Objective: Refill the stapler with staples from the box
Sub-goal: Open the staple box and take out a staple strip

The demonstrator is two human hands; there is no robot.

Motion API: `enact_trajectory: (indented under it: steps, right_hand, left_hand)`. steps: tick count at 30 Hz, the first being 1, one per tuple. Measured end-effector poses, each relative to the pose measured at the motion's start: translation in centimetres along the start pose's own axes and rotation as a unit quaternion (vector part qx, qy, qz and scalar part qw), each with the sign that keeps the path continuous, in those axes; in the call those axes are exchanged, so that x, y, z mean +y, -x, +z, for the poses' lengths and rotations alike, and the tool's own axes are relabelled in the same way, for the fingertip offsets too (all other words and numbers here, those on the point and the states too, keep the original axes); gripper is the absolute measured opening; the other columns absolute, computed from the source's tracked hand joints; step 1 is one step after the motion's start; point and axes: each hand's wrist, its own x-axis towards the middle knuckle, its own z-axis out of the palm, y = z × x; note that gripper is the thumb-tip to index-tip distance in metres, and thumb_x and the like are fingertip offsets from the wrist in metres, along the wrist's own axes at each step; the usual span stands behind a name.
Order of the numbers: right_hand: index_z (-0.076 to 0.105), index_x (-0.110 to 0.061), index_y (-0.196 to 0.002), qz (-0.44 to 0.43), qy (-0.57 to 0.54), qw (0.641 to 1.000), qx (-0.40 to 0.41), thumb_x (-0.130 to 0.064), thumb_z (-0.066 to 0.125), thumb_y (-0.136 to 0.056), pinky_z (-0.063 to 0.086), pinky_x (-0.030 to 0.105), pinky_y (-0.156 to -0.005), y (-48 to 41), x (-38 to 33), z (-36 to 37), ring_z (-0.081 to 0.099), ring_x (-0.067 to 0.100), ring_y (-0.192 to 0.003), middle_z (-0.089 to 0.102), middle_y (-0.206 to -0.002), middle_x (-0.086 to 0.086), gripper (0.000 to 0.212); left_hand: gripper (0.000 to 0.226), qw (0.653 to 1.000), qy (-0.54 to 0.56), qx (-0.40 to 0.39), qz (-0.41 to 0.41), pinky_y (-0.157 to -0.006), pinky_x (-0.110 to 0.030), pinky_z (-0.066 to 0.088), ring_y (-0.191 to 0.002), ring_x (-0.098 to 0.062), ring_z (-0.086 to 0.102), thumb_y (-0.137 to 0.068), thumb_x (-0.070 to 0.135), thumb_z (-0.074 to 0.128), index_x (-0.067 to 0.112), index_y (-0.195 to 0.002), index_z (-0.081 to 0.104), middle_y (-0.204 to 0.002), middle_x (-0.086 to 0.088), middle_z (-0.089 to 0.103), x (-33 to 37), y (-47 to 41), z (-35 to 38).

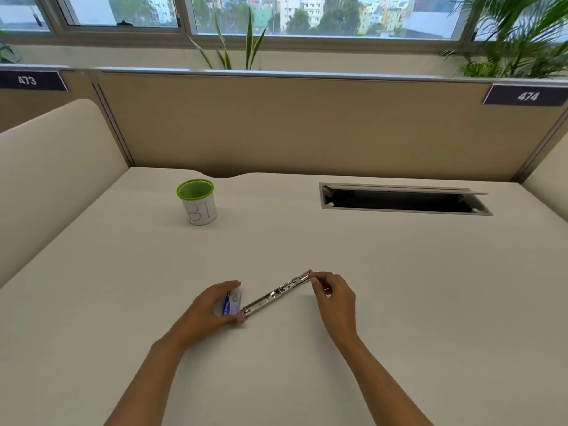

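Note:
The stapler lies folded out flat on the white desk, a long silver metal strip with pink ends, running diagonally from lower left to upper right. My right hand pinches its far pink end between fingertips. My left hand curls around a small blue and white staple box, which sits against the stapler's near end. Whether the left hand's fingers also touch the stapler is unclear.
A white mesh cup with a green rim stands at the back left. An open cable hatch is set in the desk at the back right. A beige partition closes the far edge.

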Motion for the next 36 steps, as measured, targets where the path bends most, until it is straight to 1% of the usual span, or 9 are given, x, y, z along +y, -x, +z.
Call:
enact_trajectory:
  steps: [6,10,13,17,20,23,26,29,36]
  right_hand:
    - [0.071,-0.017,-0.096,-0.005,0.000,1.000,0.005,-0.017,0.058,-0.091,0.041,0.003,-0.069,0.0,-0.6,-1.2,0.058,-0.006,-0.082,0.066,-0.090,-0.004,0.013]
    - [0.071,-0.020,-0.094,0.026,-0.042,0.999,-0.008,-0.021,0.059,-0.090,0.042,0.002,-0.071,0.1,-1.4,-1.3,0.059,-0.007,-0.085,0.068,-0.092,-0.009,0.012]
    - [0.070,-0.028,-0.094,0.081,-0.102,0.990,-0.058,-0.027,0.060,-0.089,0.044,0.003,-0.070,0.2,-2.4,-1.1,0.062,-0.001,-0.084,0.070,-0.090,-0.014,0.011]
    - [0.064,-0.021,-0.112,0.161,-0.193,0.953,-0.167,-0.027,0.056,-0.092,0.051,0.024,-0.088,0.2,-3.8,-0.4,0.064,0.016,-0.097,0.066,-0.110,0.006,0.022]
    - [0.061,-0.017,-0.119,0.184,-0.225,0.933,-0.211,-0.030,0.051,-0.095,0.053,0.022,-0.085,0.3,-4.8,-0.2,0.064,0.017,-0.104,0.064,-0.116,0.007,0.030]
    - [0.065,-0.012,-0.116,0.169,-0.231,0.932,-0.221,-0.025,0.053,-0.094,0.054,0.023,-0.086,0.4,-5.2,-0.4,0.065,0.019,-0.106,0.065,-0.118,0.009,0.028]
    - [0.066,-0.007,-0.114,0.153,-0.232,0.936,-0.216,-0.017,0.057,-0.092,0.054,0.027,-0.089,0.3,-5.2,-0.9,0.066,0.022,-0.105,0.068,-0.115,0.013,0.026]
    - [0.067,-0.005,-0.111,0.151,-0.241,0.935,-0.214,-0.013,0.058,-0.091,0.056,0.024,-0.083,0.3,-5.2,-1.3,0.068,0.022,-0.101,0.070,-0.110,0.014,0.024]
    - [0.065,-0.003,-0.114,0.159,-0.241,0.936,-0.201,-0.010,0.060,-0.089,0.057,0.022,-0.080,0.3,-5.6,-1.1,0.068,0.022,-0.100,0.070,-0.110,0.015,0.027]
  left_hand:
    - [0.061,0.999,-0.024,0.024,0.026,-0.096,-0.015,0.034,-0.119,-0.008,0.048,-0.071,0.025,0.079,0.027,-0.126,0.052,-0.122,0.018,0.049,-0.3,0.4,0.0]
    - [0.056,0.994,0.062,0.078,0.035,-0.084,-0.005,0.044,-0.114,-0.013,0.053,-0.075,0.009,0.075,0.023,-0.125,0.054,-0.123,0.008,0.052,1.3,0.7,0.1]
    - [0.054,0.982,0.158,0.090,0.045,-0.082,-0.002,0.046,-0.115,-0.009,0.052,-0.076,0.000,0.071,0.024,-0.121,0.056,-0.126,0.010,0.052,3.7,0.8,0.6]
    - [0.048,0.979,0.191,0.042,0.054,-0.093,-0.007,0.041,-0.121,0.004,0.046,-0.080,0.006,0.069,0.023,-0.124,0.059,-0.134,0.020,0.049,6.7,1.1,1.6]
    - [0.042,0.972,0.226,-0.004,0.062,-0.088,-0.005,0.042,-0.117,0.016,0.046,-0.081,0.012,0.069,0.036,-0.116,0.063,-0.132,0.028,0.050,8.5,1.3,2.2]
    - [0.042,0.961,0.262,-0.046,0.072,-0.084,-0.004,0.045,-0.119,0.013,0.047,-0.084,0.013,0.066,0.036,-0.118,0.062,-0.133,0.026,0.051,9.4,1.4,2.6]
    - [0.043,0.950,0.281,-0.101,0.090,-0.090,-0.006,0.043,-0.126,0.009,0.042,-0.090,0.011,0.057,0.038,-0.123,0.057,-0.136,0.030,0.047,9.7,1.6,2.6]
    - [0.045,0.942,0.291,-0.136,0.094,-0.097,-0.008,0.040,-0.130,0.008,0.038,-0.094,0.006,0.048,0.034,-0.128,0.054,-0.142,0.026,0.041,9.7,1.7,2.2]
    - [0.043,0.939,0.328,-0.052,0.091,-0.096,-0.011,0.044,-0.126,-0.001,0.048,-0.093,-0.001,0.046,0.027,-0.123,0.060,-0.131,0.018,0.057,9.8,1.9,3.0]
